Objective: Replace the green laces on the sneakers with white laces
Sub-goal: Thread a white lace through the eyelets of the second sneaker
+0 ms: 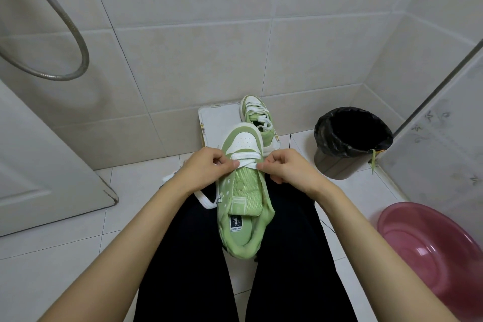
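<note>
Black trousers (287, 256) overlaid by sneaker (243, 191). White lace (247, 163) pinched at sneaker's front eyelets by left hand (206, 167) and right hand (285, 167). Lace likely twisted, ends uneven, if pulled unequally.

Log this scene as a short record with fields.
near sneaker: on the lap, white lace across the toe-end eyelets only
left hand: pinches the lace at its left
right hand: pinches the lace at its right
far sneaker: on a white tray, laced white
green lace: hangs over the bin rim
basin: pink, far right
</note>
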`<action>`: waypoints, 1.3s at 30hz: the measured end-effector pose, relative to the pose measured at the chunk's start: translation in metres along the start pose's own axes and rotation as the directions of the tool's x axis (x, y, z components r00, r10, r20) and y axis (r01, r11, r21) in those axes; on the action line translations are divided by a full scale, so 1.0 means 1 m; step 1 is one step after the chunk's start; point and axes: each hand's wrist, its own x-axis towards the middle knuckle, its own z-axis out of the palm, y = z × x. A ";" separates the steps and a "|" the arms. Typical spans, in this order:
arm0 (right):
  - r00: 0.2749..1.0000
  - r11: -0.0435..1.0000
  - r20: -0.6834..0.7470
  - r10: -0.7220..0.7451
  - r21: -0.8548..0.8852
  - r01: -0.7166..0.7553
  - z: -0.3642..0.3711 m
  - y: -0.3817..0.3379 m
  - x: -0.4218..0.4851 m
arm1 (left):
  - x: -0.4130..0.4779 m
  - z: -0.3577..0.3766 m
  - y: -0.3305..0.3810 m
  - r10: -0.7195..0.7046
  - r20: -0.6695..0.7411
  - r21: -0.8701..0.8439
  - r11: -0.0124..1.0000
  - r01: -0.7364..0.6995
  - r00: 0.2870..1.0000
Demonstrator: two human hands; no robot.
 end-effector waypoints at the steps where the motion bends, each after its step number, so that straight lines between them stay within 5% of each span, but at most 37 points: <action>1: 1.000 1.000 0.016 0.005 0.026 -0.006 -0.003 -0.001 0.000 | 0.000 -0.002 0.002 0.013 0.029 -0.045 0.999 -0.012 0.999; 5: 0.997 0.999 0.069 0.042 -0.037 -0.039 -0.023 -0.006 0.000 | -0.003 -0.016 0.003 0.085 0.109 -0.194 0.979 -0.063 0.990; 14: 0.996 0.961 -0.020 0.088 -0.263 -0.090 -0.051 0.006 -0.019 | -0.012 -0.043 -0.026 0.105 0.078 0.012 0.994 -0.107 0.991; 19: 0.951 0.900 -0.263 -0.163 -0.435 0.034 -0.022 0.003 -0.027 | -0.018 -0.019 -0.022 0.204 0.003 0.137 0.970 -0.203 0.979; 23: 0.882 0.842 -0.227 -0.413 -0.465 0.274 0.016 -0.019 -0.029 | -0.021 -0.019 -0.022 0.299 -0.212 0.257 0.935 -0.243 0.930; 26: 0.894 0.817 -0.178 -0.410 -0.508 0.274 0.046 -0.031 -0.018 | -0.024 -0.024 -0.028 0.277 -0.298 0.292 0.937 -0.190 0.913; 30: 0.905 0.859 -0.286 -0.314 -0.491 0.143 0.072 -0.034 -0.006 | -0.035 -0.038 -0.039 0.223 -0.394 0.224 0.964 -0.143 0.892; 34: 0.812 0.811 -0.389 -0.434 -0.562 0.164 0.083 -0.033 -0.005 | -0.052 -0.048 -0.049 0.187 -0.409 0.143 0.980 -0.140 0.893; 39: 0.811 0.655 -0.168 -0.560 -0.689 0.310 0.104 -0.060 0.012 | -0.059 -0.056 -0.054 0.165 -0.470 0.186 0.979 -0.086 0.867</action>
